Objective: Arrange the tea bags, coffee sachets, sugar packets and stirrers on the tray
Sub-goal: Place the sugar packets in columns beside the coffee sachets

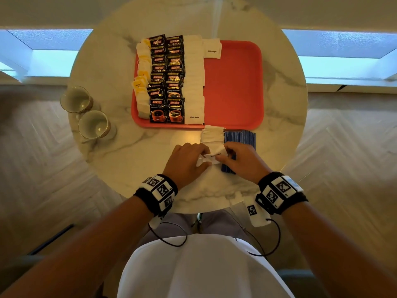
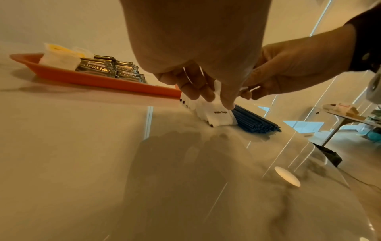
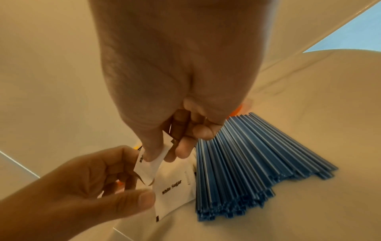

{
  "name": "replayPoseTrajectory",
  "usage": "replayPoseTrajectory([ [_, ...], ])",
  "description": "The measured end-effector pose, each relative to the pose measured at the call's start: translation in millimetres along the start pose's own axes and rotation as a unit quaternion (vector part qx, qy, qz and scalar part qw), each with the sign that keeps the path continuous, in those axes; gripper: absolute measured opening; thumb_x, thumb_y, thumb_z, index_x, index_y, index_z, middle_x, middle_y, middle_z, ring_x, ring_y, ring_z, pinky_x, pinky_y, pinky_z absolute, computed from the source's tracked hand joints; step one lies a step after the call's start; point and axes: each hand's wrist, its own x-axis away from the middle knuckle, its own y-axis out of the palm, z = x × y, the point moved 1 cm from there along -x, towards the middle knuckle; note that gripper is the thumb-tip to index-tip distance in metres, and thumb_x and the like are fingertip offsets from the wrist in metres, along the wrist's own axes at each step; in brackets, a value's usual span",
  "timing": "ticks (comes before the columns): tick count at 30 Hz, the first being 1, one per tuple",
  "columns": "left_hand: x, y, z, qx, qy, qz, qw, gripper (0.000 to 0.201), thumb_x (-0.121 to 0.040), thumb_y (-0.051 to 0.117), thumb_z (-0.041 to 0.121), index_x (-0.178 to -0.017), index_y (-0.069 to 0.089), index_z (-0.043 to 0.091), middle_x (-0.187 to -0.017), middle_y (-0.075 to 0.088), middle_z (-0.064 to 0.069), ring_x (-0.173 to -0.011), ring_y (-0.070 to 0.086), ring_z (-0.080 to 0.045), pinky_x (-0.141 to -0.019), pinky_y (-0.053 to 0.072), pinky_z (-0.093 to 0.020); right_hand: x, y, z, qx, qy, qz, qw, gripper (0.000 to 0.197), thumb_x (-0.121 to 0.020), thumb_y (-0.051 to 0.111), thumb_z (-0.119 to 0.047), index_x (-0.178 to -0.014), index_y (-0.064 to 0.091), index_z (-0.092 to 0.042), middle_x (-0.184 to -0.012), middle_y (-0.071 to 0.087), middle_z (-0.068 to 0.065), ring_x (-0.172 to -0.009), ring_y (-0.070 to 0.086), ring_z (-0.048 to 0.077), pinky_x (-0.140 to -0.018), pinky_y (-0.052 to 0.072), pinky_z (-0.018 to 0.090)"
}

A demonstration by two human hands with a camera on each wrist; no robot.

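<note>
1. Left hand [image 1: 187, 160] and right hand [image 1: 242, 161] meet over the marble surface [image 1: 120, 147]; each grip pinches a white sugar packet [image 3: 149, 169] from the loose stack [image 1: 211, 135].
2. Blue stirrers [image 1: 240, 138] lie just beside the stack.
3. Beyond, the red tray [image 1: 234, 87] holds tea bags [image 1: 142, 82], coffee sachets [image 1: 167, 82] and sugar packets [image 1: 194, 82] in rows.
4. Two glass cups [image 1: 86, 112] stand left.

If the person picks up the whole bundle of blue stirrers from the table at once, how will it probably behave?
The blue stirrers are many thin, loose sticks with no band visible, so they would likely splay or slip apart. Their near ends already lie uneven, which suggests they slide easily. They look light and fairly stiff; on the glossy marble table a push would probably scatter them.
</note>
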Motion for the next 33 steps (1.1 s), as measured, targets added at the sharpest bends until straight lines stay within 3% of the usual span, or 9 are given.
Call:
replayPoseTrajectory([
  [5, -3, 14, 3, -0.068, -0.014, -0.004, 0.998, 0.048, -0.077, 0.074, 0.047, -0.116, 0.057, 0.024, -0.115, 0.057, 0.003, -0.102, 0.053, -0.021, -0.082, 0.034, -0.033, 7, -10, 7, -0.001, 0.023, 0.031, 0.999, 0.022, -0.093, 0.070, -0.031, -0.076, 0.055, -0.026, -0.068, 0.055, 0.001, -0.057, 0.042, 0.008, -0.054, 0.035, 0.017],
  [8, -3, 18, 6, -0.098, -0.021, 0.001, 0.995, 0.043, -0.080, 0.071, 0.049, -0.114, 0.058, 0.028, -0.116, 0.057, 0.005, -0.105, 0.051, -0.021, -0.086, 0.035, -0.034, 10, -12, 9, -0.020, 0.034, 0.036, 0.999, 0.013, -0.092, 0.070, -0.031, -0.088, 0.065, -0.020, -0.073, 0.061, 0.002, -0.060, 0.047, 0.009, -0.056, 0.038, 0.021],
  [10, -2, 19, 8, -0.109, -0.020, 0.005, 0.994, 0.036, -0.081, 0.069, 0.049, -0.111, 0.060, 0.030, -0.115, 0.057, 0.006, -0.106, 0.050, -0.020, -0.086, 0.034, -0.035, 11, -11, 11, -0.021, 0.036, 0.039, 0.998, 0.016, -0.092, 0.070, -0.032, -0.093, 0.067, -0.016, -0.077, 0.063, 0.005, -0.065, 0.053, 0.016, -0.059, 0.041, 0.026],
  [15, -2, 16, 8, -0.118, -0.012, 0.026, 0.993, 0.042, -0.076, 0.073, 0.049, -0.112, 0.059, 0.030, -0.118, 0.054, 0.005, -0.106, 0.048, -0.022, -0.084, 0.035, -0.034, 11, -10, 12, -0.021, 0.037, 0.047, 0.998, 0.021, -0.092, 0.070, -0.033, -0.091, 0.065, -0.013, -0.077, 0.063, 0.009, -0.068, 0.054, 0.022, -0.062, 0.044, 0.032],
  [21, -6, 14, 7, -0.110, -0.025, 0.001, 0.994, 0.046, -0.080, 0.070, 0.048, -0.118, 0.053, 0.030, -0.116, 0.058, 0.008, -0.105, 0.050, -0.020, -0.085, 0.033, -0.035, 10, -13, 13, -0.015, 0.040, 0.052, 0.998, 0.020, -0.092, 0.070, -0.033, -0.089, 0.064, -0.014, -0.077, 0.063, 0.006, -0.070, 0.056, 0.022, -0.063, 0.043, 0.029],
  [26, -10, 11, 7, -0.109, -0.038, -0.017, 0.993, 0.036, -0.081, 0.069, 0.049, -0.109, 0.057, 0.030, -0.112, 0.056, 0.008, -0.106, 0.048, -0.020, -0.085, 0.031, -0.035, 8, -14, 14, -0.017, 0.039, 0.058, 0.997, 0.020, -0.093, 0.069, -0.034, -0.092, 0.064, -0.015, -0.079, 0.065, 0.006, -0.072, 0.058, 0.022, -0.066, 0.046, 0.032],
  [33, -4, 8, 0, -0.102, -0.037, -0.024, 0.994, 0.029, -0.087, 0.061, 0.052, -0.103, 0.063, 0.028, -0.105, 0.060, 0.007, -0.101, 0.050, -0.020, -0.082, 0.030, -0.035, 3, -14, 12, -0.035, 0.034, 0.063, 0.997, 0.019, -0.099, 0.060, -0.035, -0.094, 0.064, -0.017, -0.078, 0.064, 0.003, -0.066, 0.055, 0.014, -0.061, 0.044, 0.026],
])
